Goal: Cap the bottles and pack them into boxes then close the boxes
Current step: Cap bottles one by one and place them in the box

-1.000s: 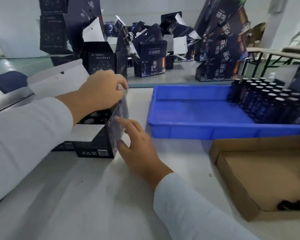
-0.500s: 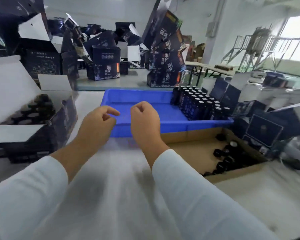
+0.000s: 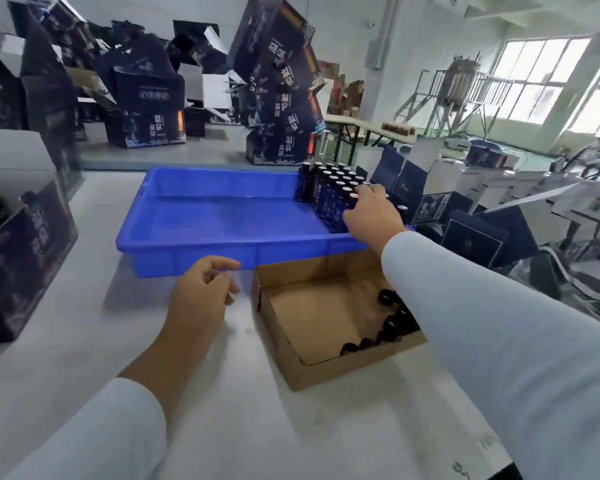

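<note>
Sleeves of pale cloth frame the nearest part of the view, both arms reaching out over the white counter (image 3: 84,341). A second ago both hands worked at a flap of the dark printed box (image 3: 21,258); that box now sits off at the left edge, its top flaps not yet shut, and the hands have swung away from it toward the supplies. I judge this as the turn back to fetching: one round of packing is done or paused, and more bottles are wanted before that box can be closed.

Nearest, the left hand (image 3: 196,299) hovers above the counter just short of the blue tray (image 3: 201,220), fingers loosely curled and holding nothing. To its right lies a shallow cardboard tray (image 3: 291,317) with a small heap of black caps (image 3: 392,323) gathered against its right side.

Farther on, the right hand (image 3: 371,213) has reached into the tray's right end and rests on the cluster of bottles (image 3: 326,188). Its fingers bend over their tops, but whether they pinch one yet I cannot tell.

These bottles stand upright, packed tight in rows, dark glass with blue-toned labels and pale round tops. Several look uncapped, though blur leaves that uncertain.

Beyond, open printed cartons (image 3: 146,109) pile up unevenly.
</note>
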